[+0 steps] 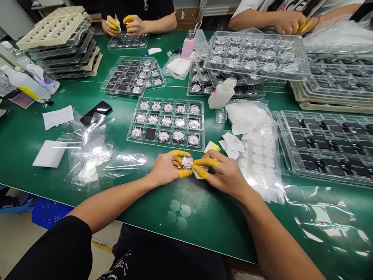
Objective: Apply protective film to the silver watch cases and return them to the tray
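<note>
In the head view my left hand, with yellow finger cots, grips a round silver watch case by its edge, back side up. Yellow cots also cover fingertips of my right hand, which pinches a white wiping cloth against the case's right side. Just beyond my hands lies a clear tray of similar watch cases, one pocket showing only a dark square. Several round clear stickers lie on the green table in front of me.
Right of my hand lie a sheet of round white stickers and a tray of black parts. A white bottle leans behind. Left are a phone and clear film. Across the table, a co-worker's hands work.
</note>
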Demonstrator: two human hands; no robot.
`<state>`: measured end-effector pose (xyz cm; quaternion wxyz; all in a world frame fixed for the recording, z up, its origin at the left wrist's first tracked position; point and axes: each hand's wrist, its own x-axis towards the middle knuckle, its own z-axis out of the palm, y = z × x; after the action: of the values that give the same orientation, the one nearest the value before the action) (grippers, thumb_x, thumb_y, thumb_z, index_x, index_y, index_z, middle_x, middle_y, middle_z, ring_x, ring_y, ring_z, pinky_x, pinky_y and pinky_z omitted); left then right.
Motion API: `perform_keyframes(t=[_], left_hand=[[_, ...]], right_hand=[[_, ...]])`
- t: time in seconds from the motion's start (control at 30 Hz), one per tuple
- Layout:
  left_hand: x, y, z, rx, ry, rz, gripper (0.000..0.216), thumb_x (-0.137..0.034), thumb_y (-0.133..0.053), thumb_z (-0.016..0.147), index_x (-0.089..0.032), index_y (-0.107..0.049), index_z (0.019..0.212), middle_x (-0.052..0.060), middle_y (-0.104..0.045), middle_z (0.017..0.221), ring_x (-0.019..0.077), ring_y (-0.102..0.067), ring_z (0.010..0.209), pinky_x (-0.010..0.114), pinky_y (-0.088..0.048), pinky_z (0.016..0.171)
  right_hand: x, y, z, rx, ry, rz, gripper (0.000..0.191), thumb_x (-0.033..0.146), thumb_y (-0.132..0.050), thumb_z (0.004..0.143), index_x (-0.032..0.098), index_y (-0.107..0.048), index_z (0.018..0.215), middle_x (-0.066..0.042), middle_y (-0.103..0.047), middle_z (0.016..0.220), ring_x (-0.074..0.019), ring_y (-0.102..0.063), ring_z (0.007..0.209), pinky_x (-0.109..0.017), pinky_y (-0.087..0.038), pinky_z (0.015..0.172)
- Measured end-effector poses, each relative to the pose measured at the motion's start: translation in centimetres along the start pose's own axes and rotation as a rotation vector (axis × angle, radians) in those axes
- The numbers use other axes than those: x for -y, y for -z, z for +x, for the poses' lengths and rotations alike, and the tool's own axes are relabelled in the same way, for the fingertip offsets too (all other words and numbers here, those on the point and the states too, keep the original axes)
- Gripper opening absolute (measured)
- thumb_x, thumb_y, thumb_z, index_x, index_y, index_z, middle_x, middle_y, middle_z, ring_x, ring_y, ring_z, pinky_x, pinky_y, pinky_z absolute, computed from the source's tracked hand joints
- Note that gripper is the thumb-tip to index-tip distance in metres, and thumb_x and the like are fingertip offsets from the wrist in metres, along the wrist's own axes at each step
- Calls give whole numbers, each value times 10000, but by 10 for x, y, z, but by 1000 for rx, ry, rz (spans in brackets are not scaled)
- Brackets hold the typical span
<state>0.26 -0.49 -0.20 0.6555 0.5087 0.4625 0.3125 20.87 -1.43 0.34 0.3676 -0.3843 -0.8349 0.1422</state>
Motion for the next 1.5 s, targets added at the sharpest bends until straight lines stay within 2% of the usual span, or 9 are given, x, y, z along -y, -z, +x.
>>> perform_keyframes(t=[0.17,0.3,0.4,0.53,1.0,1.13,1.23,1.37,1.5], left_hand=[[0,1,1,-6,-1,-16,634,-188,-886,564,-131,-735,1177,0,-700,796,75,-593,663,207,-519,648],[0,2,2,20,6,-12,635,-168,-884,564,-138,-739,1182,12,-722,826,86,-611,672,218,-533,659],[0,2,2,8,7,-1,627,-168,-890,562,-138,-745,1172,1,-710,795,83,-603,657,211,-520,641],[0,2,2,13,1,22,630,-196,-888,582,-145,-743,1194,8,-721,809,89,-613,666,219,-528,651],[2,1,3,3,7,-46,667,-161,-904,570,-132,-725,1212,23,-747,851,80,-631,678,210,-552,668],[1,1,0,-15,-17,-63,673,-204,-920,574,-140,-733,1217,33,-755,859,101,-665,695,230,-587,683],[1,1,-4,-37,-94,-29,637,-286,-910,624,-158,-736,1224,59,-782,954,141,-731,792,277,-646,790],[6,1,-8,-40,-315,174,523,-327,-861,713,-182,-756,1204,60,-799,1018,173,-764,896,329,-658,917],[7,3,-10,-39,-459,311,448,-348,-819,770,-194,-770,1187,61,-802,1032,167,-755,864,329,-661,885]], right_hand=[[-3,-3,2,-48,-10,-75,96,223,-629,941,217,-718,905,-67,-682,866,-141,-610,678,-271,-439,553],[-5,-3,4,28,28,6,109,242,-609,959,236,-717,943,-57,-663,845,-147,-610,698,-276,-464,580],[-5,-3,5,-30,12,-32,104,233,-611,951,229,-700,897,-72,-659,863,-161,-602,712,-291,-454,584],[-6,-2,5,52,11,47,100,250,-606,958,246,-706,955,-59,-649,850,-166,-610,735,-294,-471,610],[-5,-6,4,14,32,23,98,250,-632,959,244,-726,983,-46,-635,832,-152,-590,708,-285,-452,599],[-19,3,0,-55,-113,-130,138,290,-617,957,232,-741,940,-77,-660,879,-182,-600,750,-324,-459,626],[-28,23,-5,-67,-219,-231,159,329,-629,940,246,-753,994,-109,-684,994,-259,-607,915,-419,-500,778],[-20,37,-7,128,-306,-63,356,383,-667,920,277,-678,1260,-102,-707,1184,-304,-598,1092,-515,-486,953],[-6,35,-1,235,-409,63,198,391,-672,911,263,-706,1059,-64,-760,985,-286,-665,1024,-499,-478,957]])
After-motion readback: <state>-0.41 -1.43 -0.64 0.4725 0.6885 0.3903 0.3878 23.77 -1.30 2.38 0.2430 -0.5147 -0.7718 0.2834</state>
